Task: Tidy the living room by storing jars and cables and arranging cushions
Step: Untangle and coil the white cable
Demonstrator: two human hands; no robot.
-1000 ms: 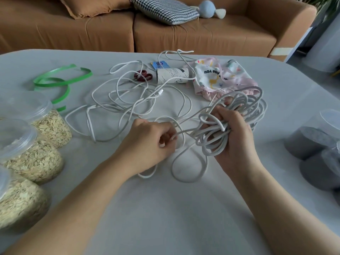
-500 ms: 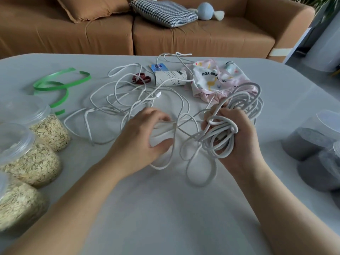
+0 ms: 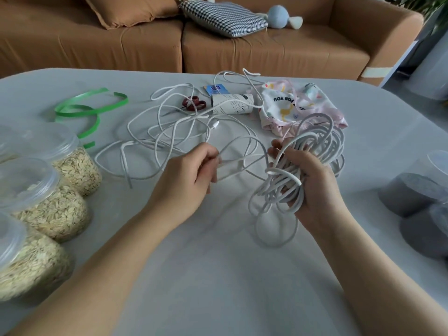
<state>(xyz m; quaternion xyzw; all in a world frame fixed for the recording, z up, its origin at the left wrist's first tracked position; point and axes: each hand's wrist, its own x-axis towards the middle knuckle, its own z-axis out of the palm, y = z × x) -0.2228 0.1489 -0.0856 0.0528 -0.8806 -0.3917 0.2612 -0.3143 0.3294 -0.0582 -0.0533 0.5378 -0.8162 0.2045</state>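
The right hand (image 3: 312, 190) gripped the coil (image 3: 284, 177); the left hand (image 3: 189, 178) pinched a strand (image 3: 231, 163). Loose cable (image 3: 213, 125) at 11 o'clock might knot if yanked.

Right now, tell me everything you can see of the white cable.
The cable is white, round, flexible and rubbery-looking. Part is bunched in loose coils gripped by the right hand; the left hand pinches a strand leading from it. The rest sprawls tangled over the grey table, with a plug end showing, and crosses a paper roll.
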